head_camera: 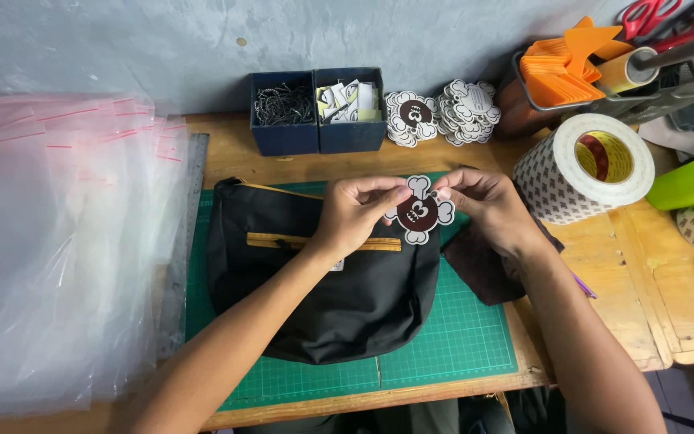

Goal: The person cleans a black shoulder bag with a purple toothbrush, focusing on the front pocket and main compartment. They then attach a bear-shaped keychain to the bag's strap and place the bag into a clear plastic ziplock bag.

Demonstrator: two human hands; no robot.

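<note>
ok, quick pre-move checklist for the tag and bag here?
1. Skull-shaped tag held by both hands: ok, left hand and right hand pinch it.
2. Tag clear of the black bag: ok, held above it.
3. Bag flat on the green cutting mat: ok.
4. Bag zipper closed: ok, looks shut.
5. String on the tag: cannot tell.
6. Spare tags stacked by the wall: ok.

A craft workshop: cutting mat (459,337), tape roll (584,169), stacked tags (439,116).

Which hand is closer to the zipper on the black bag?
Probably the left hand. It holds the skull tag directly above the black bag, near its tan zipper strip. The right hand pinches the tag's other side, out past the bag's edge.
</note>
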